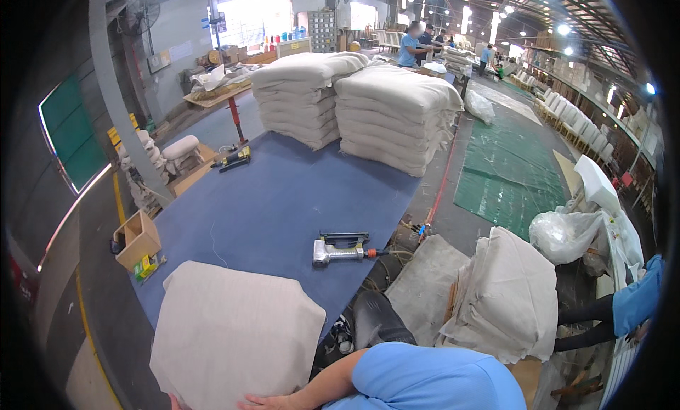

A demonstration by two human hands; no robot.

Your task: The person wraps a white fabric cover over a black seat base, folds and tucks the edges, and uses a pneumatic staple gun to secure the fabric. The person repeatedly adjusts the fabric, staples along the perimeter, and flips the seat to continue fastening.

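Note:
A cream fabric-covered seat pad [237, 332] with angled corners lies on the near end of the blue-topped table [283, 197]. At its near edge my right hand [268, 401] rests on the fabric, fingers stretched out flat. Only a sliver of my left hand [173, 403] shows by the pad's near left corner; its fingers are mostly cut off by the frame. A staple gun [340, 250] with an orange hose fitting lies on its side beyond the pad, to the right. Farther off, a second staple gun [232, 158] lies by the table's left edge.
Two tall stacks of cream pads [400, 109] stand at the table's far end. A wooden box [138, 240] and a green-yellow carton [146, 268] sit at the left edge. Right of me are piled cream pads [506, 289], plastic wrap [563, 236] and a person's blue sleeve [637, 300].

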